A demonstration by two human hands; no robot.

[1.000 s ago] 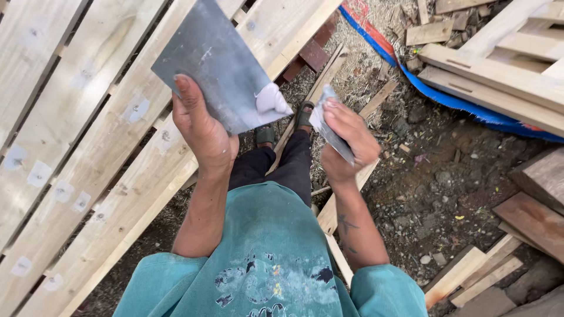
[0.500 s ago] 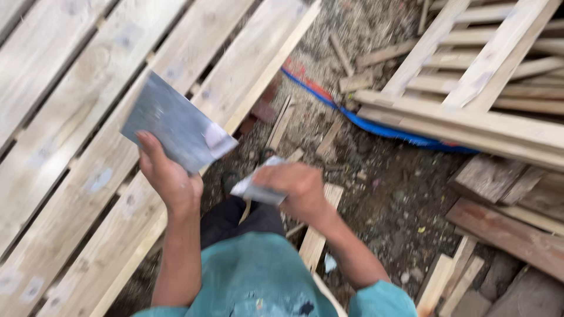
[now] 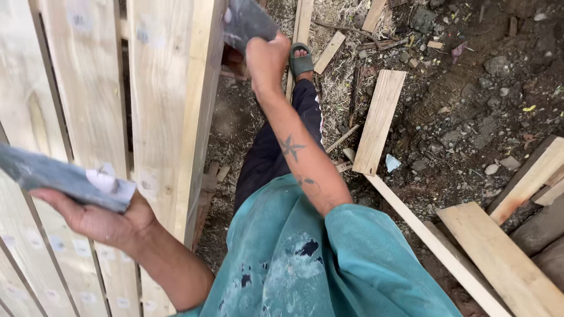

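- Head view: my right hand [image 3: 267, 58] has swung away from the left and now presses a grey trowel [image 3: 247, 22] against the plank edge [image 3: 197, 117], fist closed on it.
- My left hand [image 3: 100, 220] has dropped low, fingers curled under the hawk [image 3: 59, 176], putty [image 3: 106, 181] on it.

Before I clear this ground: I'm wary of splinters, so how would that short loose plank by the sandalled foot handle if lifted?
The short plank looks stiff and flat, so unlikely to flex or roll. Its pale, dry wood suggests it's fairly light. The sawn edges look rough, so probably splintery.
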